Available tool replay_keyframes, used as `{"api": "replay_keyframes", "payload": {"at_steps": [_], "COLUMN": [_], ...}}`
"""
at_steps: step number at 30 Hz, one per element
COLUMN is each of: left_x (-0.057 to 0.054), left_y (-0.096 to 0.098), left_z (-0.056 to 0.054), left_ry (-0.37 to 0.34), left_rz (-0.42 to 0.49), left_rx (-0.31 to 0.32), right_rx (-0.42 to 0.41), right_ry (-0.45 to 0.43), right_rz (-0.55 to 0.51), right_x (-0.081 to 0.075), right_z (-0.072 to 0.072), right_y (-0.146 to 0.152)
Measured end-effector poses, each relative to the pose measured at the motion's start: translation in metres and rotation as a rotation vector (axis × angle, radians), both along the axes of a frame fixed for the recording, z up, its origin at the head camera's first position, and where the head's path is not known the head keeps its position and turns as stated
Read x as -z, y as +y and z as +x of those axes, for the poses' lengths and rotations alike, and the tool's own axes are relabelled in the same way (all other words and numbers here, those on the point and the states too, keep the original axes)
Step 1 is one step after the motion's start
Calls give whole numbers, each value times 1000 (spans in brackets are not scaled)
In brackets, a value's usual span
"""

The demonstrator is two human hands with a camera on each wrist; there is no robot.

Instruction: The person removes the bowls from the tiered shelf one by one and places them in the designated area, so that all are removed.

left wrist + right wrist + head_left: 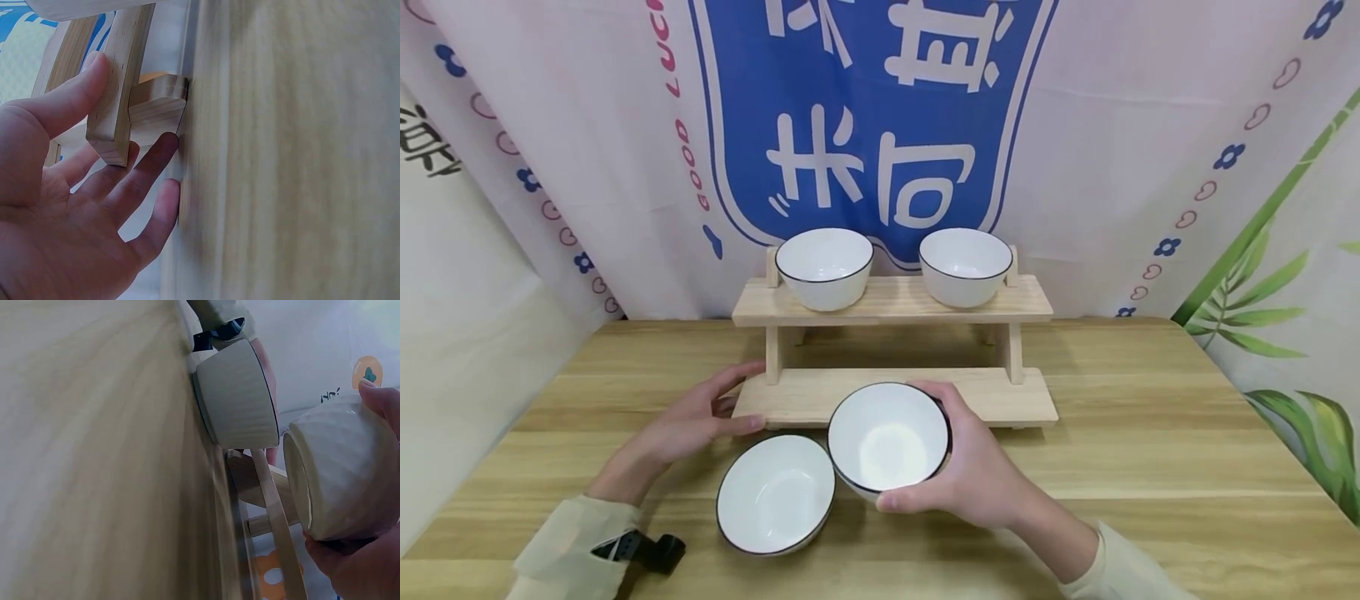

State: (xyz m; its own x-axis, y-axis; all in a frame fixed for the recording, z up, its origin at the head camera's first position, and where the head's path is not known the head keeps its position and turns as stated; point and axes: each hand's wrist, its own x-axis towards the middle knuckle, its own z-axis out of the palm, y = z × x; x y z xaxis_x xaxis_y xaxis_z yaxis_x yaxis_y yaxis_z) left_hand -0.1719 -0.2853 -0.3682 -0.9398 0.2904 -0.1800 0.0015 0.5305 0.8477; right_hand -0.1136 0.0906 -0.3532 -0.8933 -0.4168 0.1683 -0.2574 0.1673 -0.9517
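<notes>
Right hand is gripping 1 bowl at lower centre; left hand is pinching the stand by its left edge. Table is spreading wide at right; cloth is hanging above.

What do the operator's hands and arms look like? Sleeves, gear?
Left hand and right hand: no gloves. Left sleeve and right sleeve: pale cream. Black strap over the left sleeve, with a small black attachment. No markings readable.

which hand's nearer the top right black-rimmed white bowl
Right: right hand is below and in front of that bowl; left hand is farther, at the wooden stand's left end.
</notes>
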Motion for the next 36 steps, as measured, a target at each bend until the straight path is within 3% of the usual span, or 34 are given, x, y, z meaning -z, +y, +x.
{"api": "replay_keyframes", "payload": {"at_steps": [15,36], "left_x": [1,2], "left_y": [1,0], "left_z": [0,-1], "left_ry": [-7,-18], "left_rz": [9,44], "left_rx": [0,9], "right_rx": [-68,-120], "right_ry": [-8,-64], "right_rz": [61,132], "right_x": [15,24], "right_z": [10,9], "right_y": [20,19]}}
